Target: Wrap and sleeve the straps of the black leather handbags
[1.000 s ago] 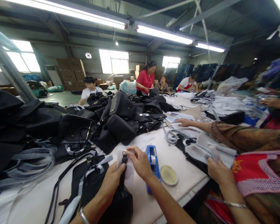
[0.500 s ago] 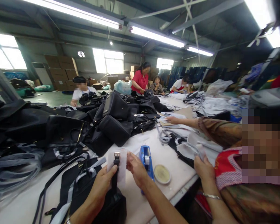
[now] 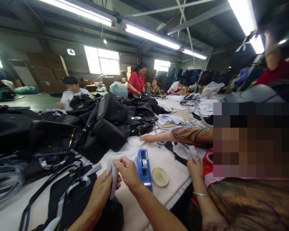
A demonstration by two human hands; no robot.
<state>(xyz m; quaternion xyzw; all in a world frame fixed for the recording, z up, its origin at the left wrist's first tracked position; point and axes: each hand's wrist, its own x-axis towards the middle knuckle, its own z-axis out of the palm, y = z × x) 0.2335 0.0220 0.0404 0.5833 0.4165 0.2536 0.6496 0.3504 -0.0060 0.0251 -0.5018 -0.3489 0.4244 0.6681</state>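
My left hand (image 3: 101, 187) is closed around a black strap, which is mostly hidden under a strip of white tissue paper (image 3: 114, 179). The strap's buckle is covered by the paper. Fingers of my right hand (image 3: 127, 170) pinch the paper's folded top edge, close against my left hand. Below and left lies a black handbag (image 3: 79, 205) with long straps, partly wrapped in pale strips. Just right of my right hand stands a blue tape dispenser (image 3: 144, 170) with a roll in it. A round shallow dish (image 3: 160, 176) sits beside the dispenser.
A heap of black handbags (image 3: 110, 131) covers the table's far left. Clear plastic strips (image 3: 4, 183) lie at left. On my right, a co-worker's arm (image 3: 168, 137) reaches across the table (image 3: 175, 192); their other hand (image 3: 195, 166) holds white paper. Other people work farther back.
The tissue paper has been folded over the buckle and strap, and my right hand has moved in onto it. The co-worker's reaching hand has come nearer. The view has turned slightly right.
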